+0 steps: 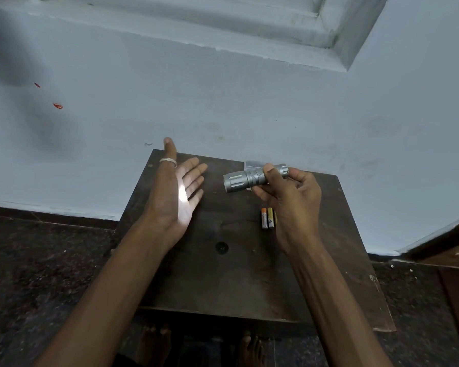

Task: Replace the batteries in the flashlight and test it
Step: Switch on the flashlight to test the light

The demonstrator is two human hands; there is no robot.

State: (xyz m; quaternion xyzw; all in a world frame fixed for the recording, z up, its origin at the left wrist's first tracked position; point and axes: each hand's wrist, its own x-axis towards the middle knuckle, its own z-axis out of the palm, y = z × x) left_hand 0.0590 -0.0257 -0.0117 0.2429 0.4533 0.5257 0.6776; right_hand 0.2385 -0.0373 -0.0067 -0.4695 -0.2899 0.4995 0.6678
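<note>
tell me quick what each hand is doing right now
Left hand: open, palm up, empty, lit by a bright spot.
Right hand: closed on the silver metal flashlight, held above the dark wooden table.

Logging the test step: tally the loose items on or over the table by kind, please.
Flashlight, lit, held in right hand: 1
Batteries lying on table: 2 seen; hand may hide more
Ring on left hand: 1
Total: 4

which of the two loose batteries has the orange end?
The left battery, farther from the right hand: its far end is orange. The battery beside it is darker, gold-brown, lying next to the hand's wrist side.
</note>
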